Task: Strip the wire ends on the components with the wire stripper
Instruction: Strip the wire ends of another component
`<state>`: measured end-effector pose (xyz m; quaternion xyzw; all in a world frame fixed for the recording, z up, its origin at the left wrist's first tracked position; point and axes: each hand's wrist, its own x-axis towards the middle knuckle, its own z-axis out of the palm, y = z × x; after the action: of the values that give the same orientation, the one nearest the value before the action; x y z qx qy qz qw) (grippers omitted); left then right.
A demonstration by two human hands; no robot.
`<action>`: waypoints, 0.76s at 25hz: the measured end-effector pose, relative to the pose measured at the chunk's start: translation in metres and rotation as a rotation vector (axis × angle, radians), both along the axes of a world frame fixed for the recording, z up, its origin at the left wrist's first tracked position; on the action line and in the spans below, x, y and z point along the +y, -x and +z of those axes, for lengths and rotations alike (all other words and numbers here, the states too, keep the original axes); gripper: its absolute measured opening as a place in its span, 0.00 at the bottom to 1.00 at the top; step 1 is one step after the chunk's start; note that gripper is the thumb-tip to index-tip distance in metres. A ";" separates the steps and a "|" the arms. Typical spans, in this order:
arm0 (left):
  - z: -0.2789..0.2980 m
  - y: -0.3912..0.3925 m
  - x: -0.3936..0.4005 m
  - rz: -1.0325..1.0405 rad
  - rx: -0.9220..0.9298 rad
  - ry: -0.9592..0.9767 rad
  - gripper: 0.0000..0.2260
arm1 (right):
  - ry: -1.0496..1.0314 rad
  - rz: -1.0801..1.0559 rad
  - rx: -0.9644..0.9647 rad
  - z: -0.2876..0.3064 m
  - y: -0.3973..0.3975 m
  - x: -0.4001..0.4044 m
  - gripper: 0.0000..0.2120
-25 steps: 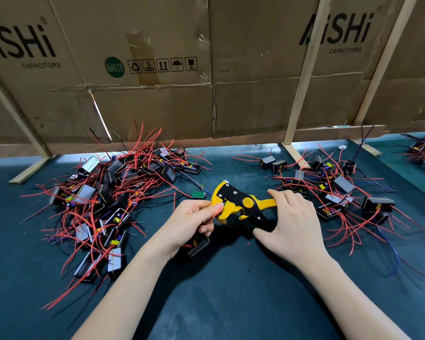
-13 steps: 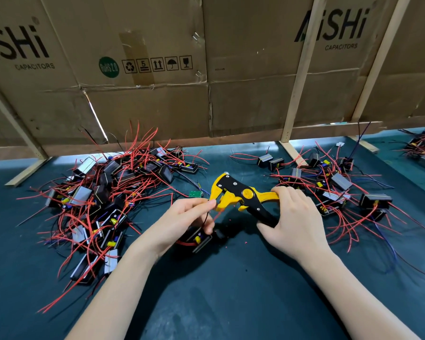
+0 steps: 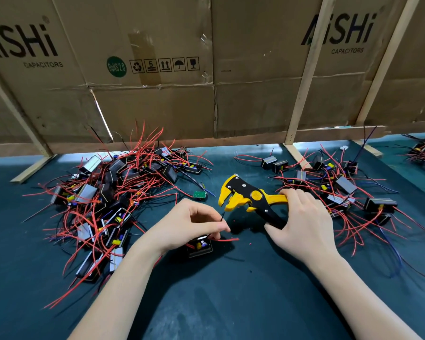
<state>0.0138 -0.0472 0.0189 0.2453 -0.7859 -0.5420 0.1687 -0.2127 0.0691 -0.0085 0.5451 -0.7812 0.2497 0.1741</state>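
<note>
My right hand (image 3: 302,222) grips the handles of a yellow and black wire stripper (image 3: 245,197), whose jaws point left and stand open. My left hand (image 3: 192,223) pinches a thin black wire (image 3: 222,216) just below and left of the jaws; the wire end is out of the jaws. Under that hand a small black component (image 3: 199,246) lies on the dark green table (image 3: 231,290), with a red wire (image 3: 227,240) sticking out to the right.
A big tangle of black components with red wires (image 3: 108,197) lies to the left, a smaller pile (image 3: 341,190) to the right. A small green circuit board (image 3: 199,195) lies near the stripper. Cardboard panels on wooden struts (image 3: 302,94) wall off the back.
The stripper has drawn away to the right and its jaws have opened. My left hand moved down with the wire, which now sits free of the jaws.
</note>
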 end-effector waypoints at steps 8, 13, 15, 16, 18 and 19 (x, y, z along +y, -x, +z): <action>0.000 0.003 0.000 -0.004 -0.017 0.087 0.13 | 0.083 0.039 0.113 -0.001 0.000 0.000 0.30; -0.003 0.007 0.001 0.015 -0.026 0.079 0.15 | 0.129 0.041 0.079 -0.003 -0.001 -0.001 0.28; -0.002 0.007 0.001 0.028 -0.022 0.074 0.15 | 0.140 0.051 0.091 -0.002 -0.001 -0.001 0.28; -0.002 0.007 0.002 0.030 -0.020 0.070 0.15 | 0.150 0.053 0.091 -0.002 -0.002 -0.001 0.27; -0.001 0.007 0.002 0.028 -0.021 0.058 0.15 | 0.176 0.053 0.101 -0.001 -0.002 -0.001 0.25; -0.001 0.007 0.002 0.024 -0.026 0.056 0.15 | 0.187 0.051 0.109 -0.001 -0.003 -0.001 0.24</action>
<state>0.0072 -0.0448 0.0180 0.2567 -0.7998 -0.5146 0.1719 -0.2102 0.0678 -0.0096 0.5588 -0.7297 0.2960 0.2602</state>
